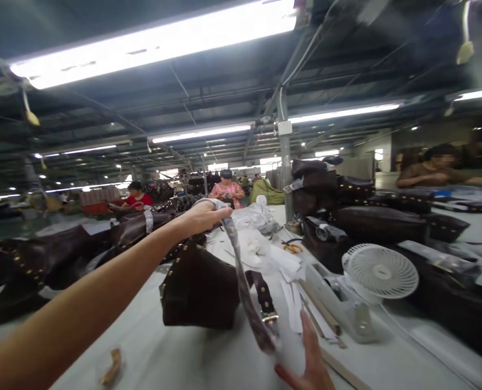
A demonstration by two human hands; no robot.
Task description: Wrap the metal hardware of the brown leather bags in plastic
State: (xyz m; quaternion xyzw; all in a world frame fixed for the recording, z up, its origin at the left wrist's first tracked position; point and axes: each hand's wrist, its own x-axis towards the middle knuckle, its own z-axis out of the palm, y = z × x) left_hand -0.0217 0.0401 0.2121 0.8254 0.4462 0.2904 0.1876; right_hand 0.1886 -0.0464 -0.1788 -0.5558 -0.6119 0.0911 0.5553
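Observation:
My left hand is raised over the table, its fingers closed around the top of a dark strap wrapped in clear plastic. The strap hangs down at a slant toward the front. Behind it stands a dark brown leather bag with brass-coloured studs along its edge. A buckled leather strap end shows beside the bag. Low at the right, my right hand has thumb and fingers apart, close to the strap's lower end; no contact can be made out.
To the right are a small white fan, a clear plastic box, paper strips and yellow-handled scissors. Dark bags pile up at right and left. A small brown piece lies in front. Several people work farther back.

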